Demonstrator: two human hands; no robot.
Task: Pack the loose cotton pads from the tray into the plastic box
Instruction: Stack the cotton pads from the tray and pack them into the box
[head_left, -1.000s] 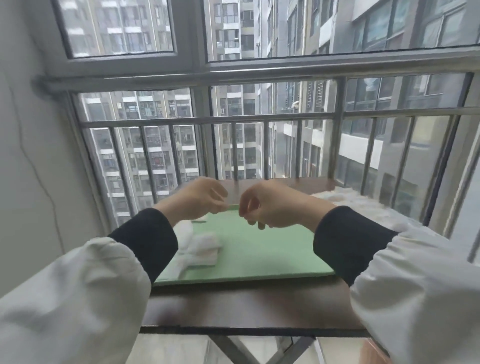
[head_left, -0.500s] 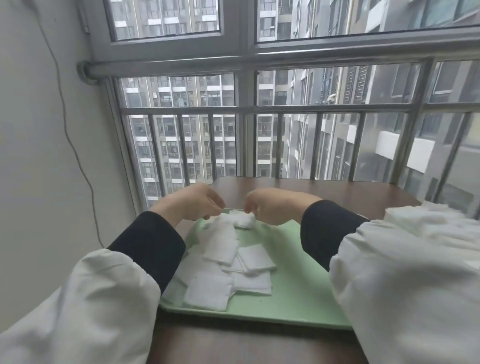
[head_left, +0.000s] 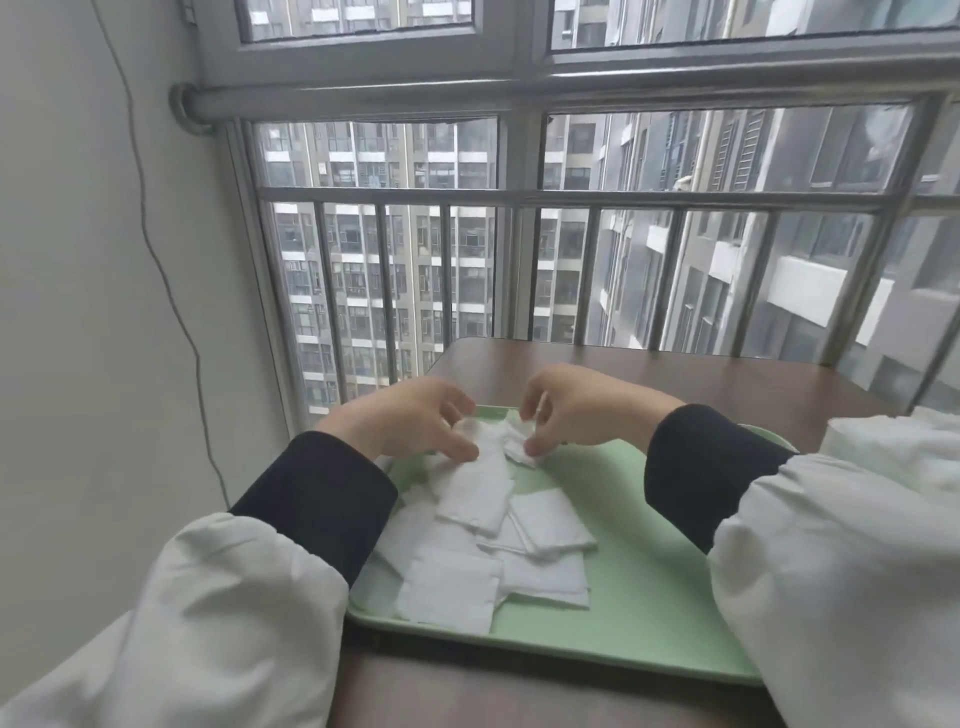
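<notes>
Now looser fingers (head_left: 451, 406) (both) on pads (head_left: 474, 491)

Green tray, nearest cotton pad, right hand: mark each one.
green tray (head_left: 649, 561): head view, bare floor, right side.
nearest cotton pad (head_left: 449, 590): head view, its middle.
right hand (head_left: 587, 410): head view, back of hand.

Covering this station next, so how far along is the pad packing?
Done: nothing visibly packed; no plastic box is in view. In hand: the left hand and right hand each pinch cotton pads at the pile's far end. Left: the rest lie heaped on the green tray, all to be boxed.
</notes>
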